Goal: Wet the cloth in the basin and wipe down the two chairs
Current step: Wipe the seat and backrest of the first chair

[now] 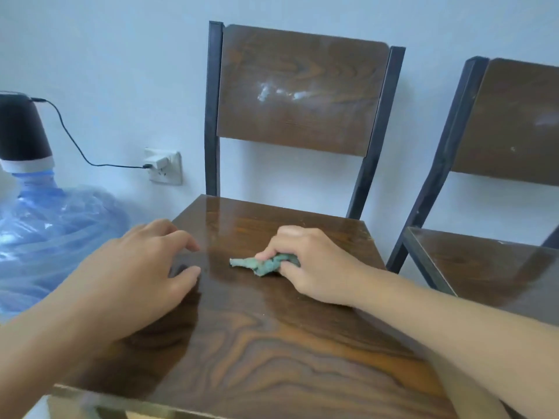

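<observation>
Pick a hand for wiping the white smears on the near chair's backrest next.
Right hand: it already grips the green cloth on the seat below the smears. Left hand is empty, at the seat's left edge.

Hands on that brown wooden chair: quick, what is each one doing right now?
Left hand: open, empty, fingers spread on the brown wooden chair seat.
Right hand: closed around the crumpled green cloth, pressing it on the seat.
</observation>
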A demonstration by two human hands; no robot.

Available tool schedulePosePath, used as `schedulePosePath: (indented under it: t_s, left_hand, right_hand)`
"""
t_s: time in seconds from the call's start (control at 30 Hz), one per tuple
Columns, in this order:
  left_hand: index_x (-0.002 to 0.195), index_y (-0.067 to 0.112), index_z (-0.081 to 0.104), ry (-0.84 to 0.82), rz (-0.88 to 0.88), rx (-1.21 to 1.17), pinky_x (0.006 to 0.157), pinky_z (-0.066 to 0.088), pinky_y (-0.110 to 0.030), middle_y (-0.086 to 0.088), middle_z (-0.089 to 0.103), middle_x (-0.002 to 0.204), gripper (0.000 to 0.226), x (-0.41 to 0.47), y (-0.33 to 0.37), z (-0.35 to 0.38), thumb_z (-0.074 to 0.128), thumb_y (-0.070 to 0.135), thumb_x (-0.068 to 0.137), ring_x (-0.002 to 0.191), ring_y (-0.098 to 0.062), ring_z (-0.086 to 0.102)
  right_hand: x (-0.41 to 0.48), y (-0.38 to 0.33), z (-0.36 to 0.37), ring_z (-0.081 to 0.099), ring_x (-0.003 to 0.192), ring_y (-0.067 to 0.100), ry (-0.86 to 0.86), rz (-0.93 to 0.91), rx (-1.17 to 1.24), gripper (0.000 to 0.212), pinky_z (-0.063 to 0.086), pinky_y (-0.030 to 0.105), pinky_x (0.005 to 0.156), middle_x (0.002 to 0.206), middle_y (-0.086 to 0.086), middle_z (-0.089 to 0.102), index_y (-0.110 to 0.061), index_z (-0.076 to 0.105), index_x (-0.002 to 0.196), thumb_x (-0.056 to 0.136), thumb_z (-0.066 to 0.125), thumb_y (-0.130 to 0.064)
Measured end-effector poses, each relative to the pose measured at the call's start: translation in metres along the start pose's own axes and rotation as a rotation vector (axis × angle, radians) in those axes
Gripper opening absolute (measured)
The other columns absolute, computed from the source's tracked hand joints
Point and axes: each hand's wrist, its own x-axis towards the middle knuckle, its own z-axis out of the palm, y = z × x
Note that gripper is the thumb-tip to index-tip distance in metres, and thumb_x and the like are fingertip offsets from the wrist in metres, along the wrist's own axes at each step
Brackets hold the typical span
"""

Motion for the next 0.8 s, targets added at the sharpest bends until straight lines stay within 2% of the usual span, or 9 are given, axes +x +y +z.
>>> schedulePosePath:
  t_s: [0.1,0.27,0.37,0.43,0.5,0.57,0.6,0.7,0.8]
  left_hand:
    - [0.112,0.045,0.064,-0.092,0.077,0.009,0.086,0.050,-0.036,0.018,0.055,0.109,0.054,0.021,0.011,0.003,0.033,0.068,0.075,0.105,-0.013,0.061]
    - [0.125,0.045,0.058,-0.185,0.099,0.016,0.099,0.045,-0.036,0.018,0.054,0.123,0.063,0.047,0.010,0.006,0.030,0.070,0.075,0.117,-0.009,0.054]
    - [0.124,0.045,0.057,-0.163,0.057,0.023,0.097,0.046,-0.036,0.017,0.053,0.122,0.060,0.050,-0.004,0.006,0.032,0.069,0.075,0.115,-0.010,0.054]
    - [0.124,0.045,0.057,-0.151,0.032,0.016,0.096,0.046,-0.036,0.017,0.052,0.119,0.060,0.051,-0.011,0.007,0.031,0.069,0.075,0.113,-0.011,0.054]
    - [0.125,0.044,0.057,-0.159,0.026,0.012,0.094,0.046,-0.035,0.017,0.050,0.117,0.055,0.053,-0.013,0.010,0.037,0.067,0.079,0.107,-0.010,0.053]
    - [0.127,0.043,0.056,-0.163,0.034,0.007,0.094,0.046,-0.035,0.018,0.049,0.116,0.049,0.053,-0.009,0.014,0.043,0.064,0.085,0.102,-0.009,0.050]
    - [0.127,0.043,0.056,-0.166,0.045,0.003,0.095,0.046,-0.035,0.018,0.049,0.118,0.051,0.053,-0.006,0.016,0.041,0.066,0.084,0.103,-0.008,0.050]
    - [0.128,0.046,0.054,-0.162,0.091,-0.002,0.097,0.046,-0.036,0.021,0.050,0.122,0.066,0.048,-0.001,0.018,0.025,0.074,0.075,0.116,-0.006,0.050]
    - [0.126,0.048,0.053,-0.144,0.108,-0.008,0.097,0.046,-0.036,0.024,0.049,0.120,0.066,0.043,-0.004,0.021,0.023,0.076,0.075,0.120,-0.006,0.049]
  right_hand:
    - [0.038,0.039,-0.004,0.059,0.102,0.012,0.074,0.132,-0.008,0.025,0.049,0.023,0.090,0.110,-0.003,0.067,-0.020,0.076,0.111,0.095,0.065,-0.004]
    - [0.046,0.121,-0.025,0.062,0.098,0.026,0.241,0.400,-0.213,0.018,0.051,0.036,0.082,0.100,0.006,0.068,-0.018,0.078,0.103,0.094,0.066,-0.007]
    - [0.048,0.139,-0.043,0.065,0.095,0.030,0.158,0.594,-0.334,0.021,0.057,0.040,0.079,0.106,0.009,0.069,-0.020,0.076,0.104,0.092,0.066,-0.007]
    - [0.068,0.122,-0.046,0.064,0.094,0.030,0.205,0.541,-0.393,0.026,0.055,0.038,0.075,0.104,0.008,0.070,-0.021,0.076,0.105,0.090,0.062,-0.005]
    - [0.087,0.094,-0.036,0.061,0.093,0.025,0.240,0.320,-0.311,0.026,0.049,0.034,0.076,0.100,0.004,0.070,-0.020,0.077,0.104,0.092,0.061,-0.004]
    - [0.093,0.076,-0.018,0.060,0.098,0.020,0.101,0.183,-0.225,0.025,0.050,0.036,0.086,0.104,0.000,0.070,-0.023,0.077,0.107,0.095,0.062,-0.007]
    - [0.089,0.076,-0.011,0.060,0.102,0.019,0.060,0.177,-0.215,0.026,0.051,0.036,0.091,0.107,-0.001,0.069,-0.023,0.076,0.110,0.096,0.061,-0.007]
    - [0.058,0.096,-0.017,0.058,0.105,0.020,0.115,0.226,-0.260,0.029,0.050,0.034,0.093,0.109,0.000,0.067,-0.020,0.076,0.115,0.099,0.057,-0.005]
    - [0.012,0.116,-0.046,0.058,0.102,0.016,0.052,0.299,-0.364,0.030,0.050,0.030,0.092,0.107,-0.003,0.066,-0.020,0.075,0.120,0.100,0.058,-0.006]
